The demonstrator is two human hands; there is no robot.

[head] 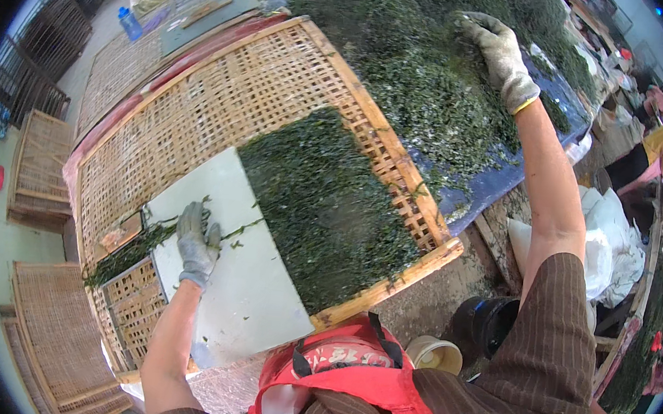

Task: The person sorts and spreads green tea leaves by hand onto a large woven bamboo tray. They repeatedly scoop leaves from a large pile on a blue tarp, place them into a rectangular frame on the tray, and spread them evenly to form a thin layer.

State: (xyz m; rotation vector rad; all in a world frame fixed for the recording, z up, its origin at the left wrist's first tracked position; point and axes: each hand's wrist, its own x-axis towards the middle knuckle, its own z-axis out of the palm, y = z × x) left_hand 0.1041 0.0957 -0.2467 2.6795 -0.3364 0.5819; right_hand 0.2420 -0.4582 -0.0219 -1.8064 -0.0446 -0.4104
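Note:
A large woven bamboo rack (198, 93) with a wooden frame lies before me. A thick square mat of dark green seaweed (331, 213) covers part of it. Beside the mat is a flat white board (263, 284), resting on the rack. My left hand (197, 247), in a grey glove, lies palm down on this board, thumb apart from the fingers, with thin seaweed strands around it. My right hand (496, 54), in a soiled pale glove, reaches over a heap of loose seaweed (434, 96). Its fingers are bent at the heap; whether they grip any strands is unclear.
Blue sheeting (485, 187) lies under the heap. A black bucket (486, 323) and a cream bucket (434, 354) stand by my right side. White sacks (606, 248) lie farther right, where another person (652, 156) bends over. A blue bottle (129, 23) stands at the far left.

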